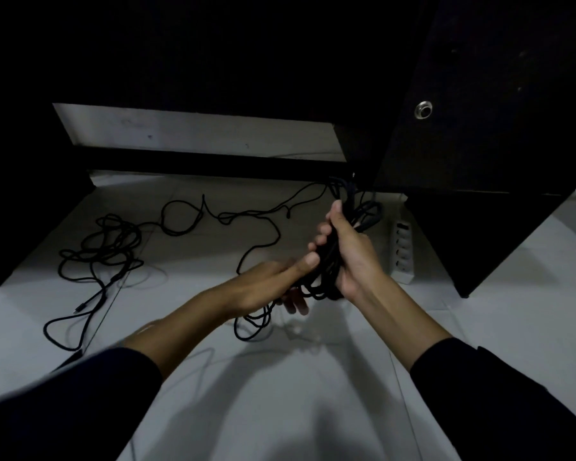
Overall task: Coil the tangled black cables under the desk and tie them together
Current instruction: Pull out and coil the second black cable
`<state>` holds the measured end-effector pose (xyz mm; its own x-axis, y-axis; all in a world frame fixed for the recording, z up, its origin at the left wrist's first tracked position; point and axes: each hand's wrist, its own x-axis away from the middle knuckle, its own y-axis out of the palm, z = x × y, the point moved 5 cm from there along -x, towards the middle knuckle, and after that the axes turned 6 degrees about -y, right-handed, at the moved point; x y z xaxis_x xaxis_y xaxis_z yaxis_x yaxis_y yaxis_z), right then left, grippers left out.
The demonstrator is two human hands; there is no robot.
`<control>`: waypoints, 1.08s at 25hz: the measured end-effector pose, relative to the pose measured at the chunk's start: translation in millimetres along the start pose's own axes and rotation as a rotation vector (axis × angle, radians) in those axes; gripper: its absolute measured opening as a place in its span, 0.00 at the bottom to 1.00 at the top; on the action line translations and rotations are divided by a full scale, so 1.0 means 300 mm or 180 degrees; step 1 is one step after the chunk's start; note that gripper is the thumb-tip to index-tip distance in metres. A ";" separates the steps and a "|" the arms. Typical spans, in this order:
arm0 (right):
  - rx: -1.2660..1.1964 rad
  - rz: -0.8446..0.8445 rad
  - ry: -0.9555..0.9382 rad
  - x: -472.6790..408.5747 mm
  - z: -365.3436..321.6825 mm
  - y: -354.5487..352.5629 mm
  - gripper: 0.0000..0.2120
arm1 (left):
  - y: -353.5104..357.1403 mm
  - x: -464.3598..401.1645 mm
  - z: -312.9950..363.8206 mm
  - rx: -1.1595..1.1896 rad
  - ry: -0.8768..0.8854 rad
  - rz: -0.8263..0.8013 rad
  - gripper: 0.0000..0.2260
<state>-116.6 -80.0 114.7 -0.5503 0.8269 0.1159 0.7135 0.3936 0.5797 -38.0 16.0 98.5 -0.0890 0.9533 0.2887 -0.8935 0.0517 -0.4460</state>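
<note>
My right hand (pixel 350 251) grips a thick bundle of coiled black cable (pixel 326 261), held upright above the white floor. My left hand (pixel 273 284) holds the lower part of the same bundle, thumb on its side and fingers curled under it. Loops of the bundle (pixel 256 324) hang down below both hands. A long loose strand (pixel 246 214) runs from the bundle across the floor to a tangled heap of black cable (pixel 110 244) at the left. One cable end with a plug (pixel 80 307) lies near the front left.
A white power strip (pixel 402 251) lies on the floor right of my hands. The dark desk side panel (pixel 479 111) with a metal fitting (pixel 423 110) stands at the right, another dark panel (pixel 20 194) at the left. A black crossbar (pixel 213 166) spans the back.
</note>
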 end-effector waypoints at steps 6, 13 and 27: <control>0.0051 -0.0225 0.0038 -0.027 -0.032 -0.036 0.10 | -0.069 0.028 -0.167 -0.0150 -0.0294 -0.0152 0.17; 0.1359 -0.0396 -0.0292 -0.039 -0.054 -0.040 0.11 | -0.141 0.026 -0.048 -0.0661 0.0272 0.0246 0.08; 0.2546 -0.0563 -0.0970 -0.009 -0.031 0.016 0.08 | -0.137 -0.028 0.101 0.0650 0.0270 0.0511 0.17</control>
<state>-115.7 -84.1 124.9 -0.6234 0.7535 -0.2090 0.7818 0.5956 -0.1844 -13.9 -3.2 140.0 -0.2071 0.9664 0.1524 -0.9420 -0.1550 -0.2977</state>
